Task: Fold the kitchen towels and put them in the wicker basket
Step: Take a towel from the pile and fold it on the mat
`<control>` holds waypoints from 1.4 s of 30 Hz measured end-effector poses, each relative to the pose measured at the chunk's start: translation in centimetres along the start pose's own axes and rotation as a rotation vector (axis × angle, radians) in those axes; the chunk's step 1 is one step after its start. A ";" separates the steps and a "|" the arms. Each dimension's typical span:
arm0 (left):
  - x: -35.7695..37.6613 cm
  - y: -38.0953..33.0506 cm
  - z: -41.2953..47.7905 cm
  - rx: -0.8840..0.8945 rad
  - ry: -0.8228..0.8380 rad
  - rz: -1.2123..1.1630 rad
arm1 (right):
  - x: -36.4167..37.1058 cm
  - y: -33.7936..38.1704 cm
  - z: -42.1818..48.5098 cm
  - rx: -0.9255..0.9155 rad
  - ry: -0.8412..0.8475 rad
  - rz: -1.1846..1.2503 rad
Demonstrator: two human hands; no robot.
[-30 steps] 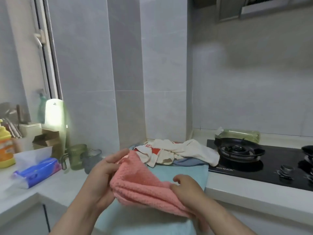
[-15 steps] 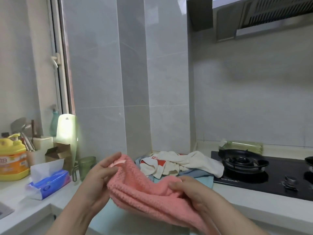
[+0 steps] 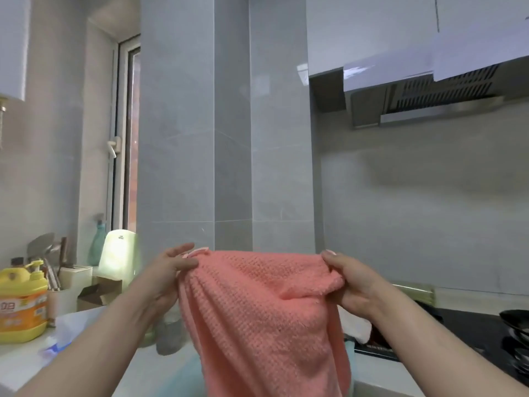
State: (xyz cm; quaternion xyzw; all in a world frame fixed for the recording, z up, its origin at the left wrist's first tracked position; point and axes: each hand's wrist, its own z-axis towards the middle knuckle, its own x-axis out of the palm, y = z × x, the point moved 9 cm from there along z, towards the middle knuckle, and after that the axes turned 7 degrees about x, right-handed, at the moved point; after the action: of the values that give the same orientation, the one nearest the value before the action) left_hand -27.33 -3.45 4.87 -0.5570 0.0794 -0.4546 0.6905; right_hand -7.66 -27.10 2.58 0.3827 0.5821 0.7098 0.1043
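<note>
A pink waffle-textured kitchen towel [image 3: 263, 316] hangs spread in front of me, held up by its top edge. My left hand [image 3: 169, 270] pinches the top left corner, where a small pink loop sticks up. My right hand [image 3: 346, 279] grips the top right corner with curled fingers. The towel hides most of the counter behind it; a bit of white cloth [image 3: 355, 328] peeks out at its right edge. No wicker basket is in view.
A yellow detergent bottle [image 3: 21, 302], a utensil holder [image 3: 68, 282], a small cardboard box [image 3: 97, 290] and a pale green board [image 3: 120, 256] stand at the left. A black gas hob [image 3: 469, 330] with a burner lies at the right, under a range hood [image 3: 429, 101].
Both hands have lifted the pink towel from a bunched heap and pulled its corners apart, so it now hangs open. The camera has tilted upward.
</note>
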 end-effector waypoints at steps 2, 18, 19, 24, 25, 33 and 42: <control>0.3 -1.6 -0.2 0.033 -0.012 -0.005 | -0.1 2.5 -0.6 -0.101 -0.063 -0.034; 0.4 -11.0 -2.6 0.231 0.004 0.418 | 2.9 13.6 -8.7 -0.375 -0.399 -0.664; 0.3 -11.0 -2.6 0.220 0.011 0.454 | 3.3 13.8 -8.9 -0.381 -0.375 -0.675; -0.7 -12.8 -2.5 0.336 -0.147 0.773 | 4.3 13.2 -9.2 -0.303 -0.185 -0.765; -0.7 -13.0 -2.6 0.357 -0.164 0.825 | 4.3 13.3 -9.2 -0.303 -0.179 -0.786; 0.4 -11.7 -2.0 0.131 -0.033 0.403 | 3.5 16.8 -9.6 -0.547 -0.613 -1.603; 1.0 -14.0 -1.3 0.447 -0.033 0.997 | 1.2 16.5 -7.0 -0.375 -0.283 -1.207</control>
State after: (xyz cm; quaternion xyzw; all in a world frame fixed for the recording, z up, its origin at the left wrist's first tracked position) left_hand -35.14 -4.60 16.51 -0.2985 0.2243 -0.0689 0.9251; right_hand -8.22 -36.55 17.81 0.0535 0.5416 0.5588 0.6258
